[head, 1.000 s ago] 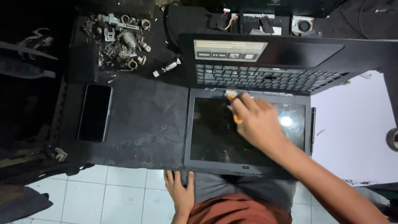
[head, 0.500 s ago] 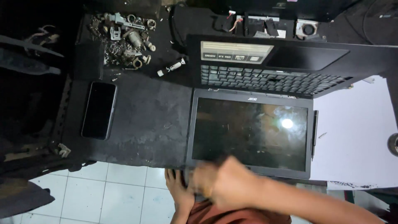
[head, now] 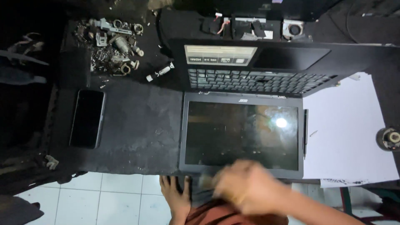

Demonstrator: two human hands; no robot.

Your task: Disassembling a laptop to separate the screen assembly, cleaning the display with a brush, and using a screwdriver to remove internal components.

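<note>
- Your right hand (head: 250,189) blurs at the laptop (head: 243,137) screen's near edge; its grip cannot be told.
- Your left hand (head: 177,196) lies flat, fingers spread, empty, under that edge.
- A phone (head: 86,118) lies well left.

The laptop (head: 243,104) is black, its dark glossy screen (head: 241,135) carrying one white glare spot. Left of the laptop, a black phone (head: 86,118) lies on a dark grey mat (head: 137,133). Beyond the phone, a heap of metal parts (head: 112,43) is silver-grey. Right of the laptop lies a white sheet (head: 348,133). Below the laptop, the floor tiles (head: 112,198) are white with grey grout lines.
</note>
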